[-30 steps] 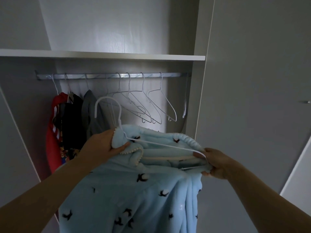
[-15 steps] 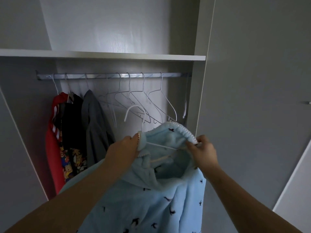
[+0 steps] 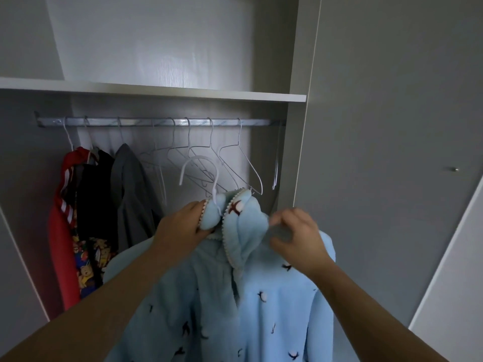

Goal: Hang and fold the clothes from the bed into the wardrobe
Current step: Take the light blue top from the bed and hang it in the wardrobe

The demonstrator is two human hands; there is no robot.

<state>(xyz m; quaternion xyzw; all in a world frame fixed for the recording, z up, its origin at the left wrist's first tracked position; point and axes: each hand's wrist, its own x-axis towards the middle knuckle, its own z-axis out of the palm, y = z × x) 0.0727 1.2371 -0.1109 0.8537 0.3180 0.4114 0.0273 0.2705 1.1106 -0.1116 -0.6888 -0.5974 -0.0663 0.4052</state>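
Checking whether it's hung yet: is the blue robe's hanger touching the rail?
Apart. The head view shows the hanger with its hook well below the rail, a clear gap between them.

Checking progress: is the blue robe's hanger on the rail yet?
Not yet: the hanger hook in the blue robe is free, below the rail.

This is a home, and I am facing a built-in wardrobe (image 3: 300,61) of pale grey panels. A shelf (image 3: 156,91) runs above a metal hanging rail (image 3: 156,122), and a closed door (image 3: 392,205) with a small knob (image 3: 456,169) stands on my right. White wire hangers (image 3: 243,163) share the rail with a red top (image 3: 58,244), a black one (image 3: 96,199) and a grey one (image 3: 130,192). The pale blue fleece robe (image 3: 274,309) I hold is house wear.
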